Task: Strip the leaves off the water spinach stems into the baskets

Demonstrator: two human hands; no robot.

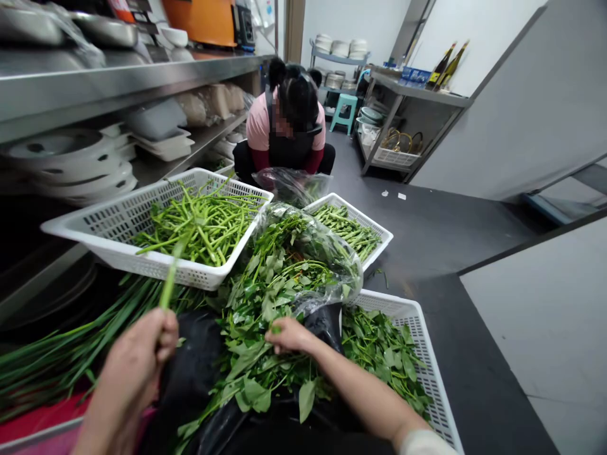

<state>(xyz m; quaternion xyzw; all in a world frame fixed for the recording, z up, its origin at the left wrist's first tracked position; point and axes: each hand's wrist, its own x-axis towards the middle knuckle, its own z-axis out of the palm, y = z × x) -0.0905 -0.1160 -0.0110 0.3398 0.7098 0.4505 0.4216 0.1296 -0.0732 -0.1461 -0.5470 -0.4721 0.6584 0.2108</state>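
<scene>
Well, left hand (145, 354) pinches a stem (167, 287) near the stem-filled basket (118, 253), right hand (290, 335) pinches a sprig (275, 329) over the leafy pile (270, 287), which could spill if tangled growth gets tugged.

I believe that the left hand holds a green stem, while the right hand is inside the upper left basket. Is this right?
Not quite: the right hand is at the leafy greens, not inside the upper left basket. The head view shows it. The left hand does hold a green stem.

Left fingers (167, 330) curled, right fingers (281, 339) pinched
</scene>
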